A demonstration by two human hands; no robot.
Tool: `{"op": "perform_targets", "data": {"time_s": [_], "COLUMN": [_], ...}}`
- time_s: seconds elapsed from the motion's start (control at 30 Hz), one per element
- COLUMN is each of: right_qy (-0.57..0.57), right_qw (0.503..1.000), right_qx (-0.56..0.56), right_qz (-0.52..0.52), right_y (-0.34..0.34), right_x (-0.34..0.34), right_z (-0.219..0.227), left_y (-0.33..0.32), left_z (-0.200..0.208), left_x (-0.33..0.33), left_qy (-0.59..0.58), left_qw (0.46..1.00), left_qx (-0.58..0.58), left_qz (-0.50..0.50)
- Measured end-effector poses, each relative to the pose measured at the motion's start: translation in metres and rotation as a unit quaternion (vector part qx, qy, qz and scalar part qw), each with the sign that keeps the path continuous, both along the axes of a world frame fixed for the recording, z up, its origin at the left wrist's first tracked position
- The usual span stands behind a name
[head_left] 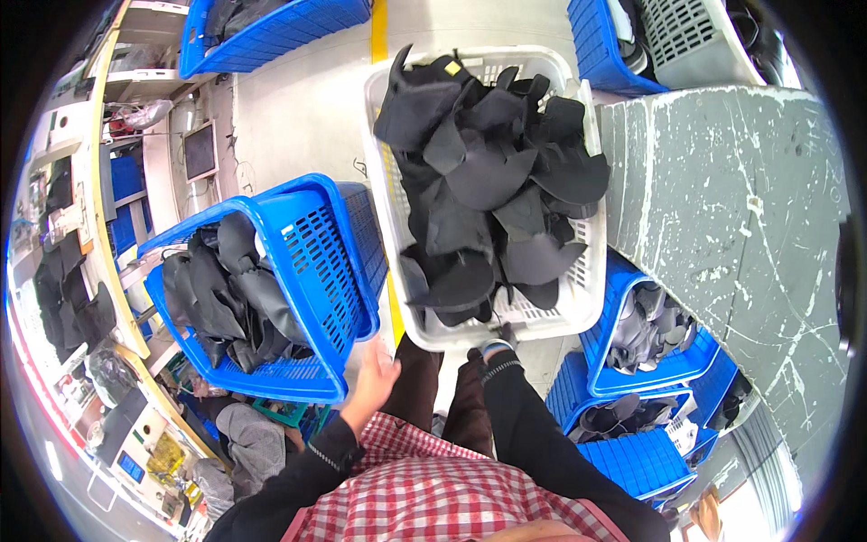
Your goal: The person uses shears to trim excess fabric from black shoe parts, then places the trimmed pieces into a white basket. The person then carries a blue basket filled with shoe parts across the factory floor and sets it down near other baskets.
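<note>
A white plastic basket [585,312] stands in front of me, heaped with black curved sheet pieces [488,176]. At its near rim is my right hand [495,344], mostly hidden by the dark sleeve; its fingers seem hooked on the rim. My left hand [371,387] is held with thumb and fingers apart, holding nothing I can see. It is beside the near right corner of a blue basket [330,262], which leans to the left and holds more black pieces [226,294].
To the right stands a scuffed grey-green surface [722,199], with blue baskets of dark pieces [650,330] below it. Another blue basket [280,41] is at the far left. A person in grey [253,443] is low at the left, by a long workbench [113,199].
</note>
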State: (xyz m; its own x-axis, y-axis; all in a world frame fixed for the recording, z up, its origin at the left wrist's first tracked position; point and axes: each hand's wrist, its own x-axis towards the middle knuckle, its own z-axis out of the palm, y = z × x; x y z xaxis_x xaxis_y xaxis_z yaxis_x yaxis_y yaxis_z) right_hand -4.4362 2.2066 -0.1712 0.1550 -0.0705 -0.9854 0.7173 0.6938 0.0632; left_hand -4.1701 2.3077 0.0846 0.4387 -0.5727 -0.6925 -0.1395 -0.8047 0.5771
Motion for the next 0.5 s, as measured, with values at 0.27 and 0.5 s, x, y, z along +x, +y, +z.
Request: {"op": "perform_targets", "data": {"time_s": [0.27, 0.5], "right_qy": [-0.143, -0.340], "right_qw": [0.959, 0.777], "right_qx": [-0.246, -0.505], "right_qz": [0.016, 0.162], "right_y": [-0.253, -0.404], "right_x": [0.185, 0.218], "right_z": [0.026, 0.188], "left_y": [0.066, 0.062], "left_z": [0.071, 0.067], "left_x": [-0.011, -0.051], "left_qy": [0.105, -0.025], "left_qw": [0.993, 0.951], "left_qx": [0.024, -0.015], "left_qz": [-0.052, -0.309]}}
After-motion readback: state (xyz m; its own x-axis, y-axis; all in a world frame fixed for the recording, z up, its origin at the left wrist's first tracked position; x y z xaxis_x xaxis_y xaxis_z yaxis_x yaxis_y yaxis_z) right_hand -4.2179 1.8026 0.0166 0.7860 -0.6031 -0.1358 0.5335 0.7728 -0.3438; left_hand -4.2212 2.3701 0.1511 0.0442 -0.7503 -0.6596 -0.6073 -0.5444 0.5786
